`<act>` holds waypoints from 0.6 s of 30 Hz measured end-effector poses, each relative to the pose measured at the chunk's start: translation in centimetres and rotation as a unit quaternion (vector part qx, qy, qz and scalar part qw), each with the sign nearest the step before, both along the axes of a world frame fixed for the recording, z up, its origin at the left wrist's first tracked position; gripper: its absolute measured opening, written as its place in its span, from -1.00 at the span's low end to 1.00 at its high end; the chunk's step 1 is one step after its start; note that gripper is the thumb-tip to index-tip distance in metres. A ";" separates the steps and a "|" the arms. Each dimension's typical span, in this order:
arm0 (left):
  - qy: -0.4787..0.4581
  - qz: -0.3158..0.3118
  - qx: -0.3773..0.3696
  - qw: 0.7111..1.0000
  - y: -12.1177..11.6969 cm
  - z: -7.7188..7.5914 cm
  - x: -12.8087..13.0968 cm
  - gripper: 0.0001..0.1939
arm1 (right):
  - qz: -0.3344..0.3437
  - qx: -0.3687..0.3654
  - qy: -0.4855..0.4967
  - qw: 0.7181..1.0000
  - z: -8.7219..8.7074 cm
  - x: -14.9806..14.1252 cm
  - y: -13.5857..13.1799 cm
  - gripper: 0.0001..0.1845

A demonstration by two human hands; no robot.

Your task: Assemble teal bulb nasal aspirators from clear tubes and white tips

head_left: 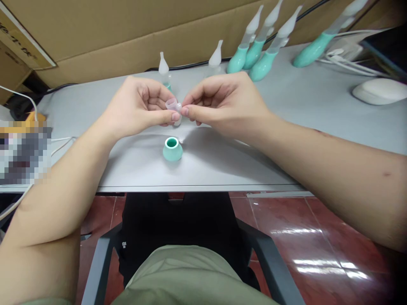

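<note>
A clear plastic tube (172, 106) was held just above the desk (133, 163) by a person's left hand (136, 106), its thumb and fingers clamped on the piece and its open mouth turned up. The thumb and forefinger of the right hand (227, 101) were pressed together at the short stub on the tube's side; whether any smaller part was gripped between them could not be told.

Below the tube, nearer the desk's front edge, a teal cup-shaped piece (172, 153) was set down with its round opening facing up, untouched by either hand. Behind the left hand, a white-tipped piece (163, 67) was partly hidden by the fingers; another white tip (216, 55) was seen behind the right hand, its clear base partly covered.

Farther right, three teal-bulbed droppers (261, 65) with white pointed tips were grouped close together, and a fourth dropper (311, 51) was placed apart from them, near white cables (352, 63). A white computer mouse (380, 91) was seen at the right. The back of the desk was lined with brown cardboard (121, 34).
</note>
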State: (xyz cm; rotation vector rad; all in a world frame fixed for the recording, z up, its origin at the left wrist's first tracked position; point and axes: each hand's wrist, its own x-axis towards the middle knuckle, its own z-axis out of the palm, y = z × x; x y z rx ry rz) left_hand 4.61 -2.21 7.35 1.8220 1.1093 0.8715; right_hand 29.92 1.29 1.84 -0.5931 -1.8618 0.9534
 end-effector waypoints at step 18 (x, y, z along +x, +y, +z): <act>-0.047 -0.005 -0.035 0.998 0.1 -0.5 0.2 -0.51 | 0.066 -0.058 -0.019 0.996 0.6 -0.1 0.0 -0.52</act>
